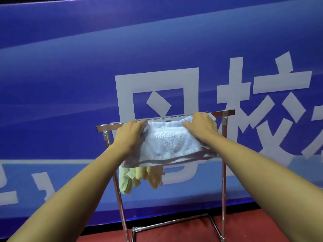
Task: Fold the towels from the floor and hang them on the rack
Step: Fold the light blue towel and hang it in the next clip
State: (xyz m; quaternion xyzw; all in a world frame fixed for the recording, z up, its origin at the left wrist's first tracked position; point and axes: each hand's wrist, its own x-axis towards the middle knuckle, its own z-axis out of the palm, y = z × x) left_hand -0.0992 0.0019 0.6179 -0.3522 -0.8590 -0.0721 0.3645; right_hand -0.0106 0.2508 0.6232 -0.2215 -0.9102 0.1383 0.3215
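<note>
Red floor (183,234), blue banner wall (70,84), chrome rack (224,172), left hand (130,132) and right hand (201,125) gripping white towel (167,144)

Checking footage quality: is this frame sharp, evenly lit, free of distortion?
Head view: wide-angle bend curves the banner edges; white towel weave is sharp, its lower hem smeared; soft glare on the rack's top bar; lighting even, no hard shadows.

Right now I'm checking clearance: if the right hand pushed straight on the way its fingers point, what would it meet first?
The right hand points leftward along the white towel, so probably the left hand.
</note>
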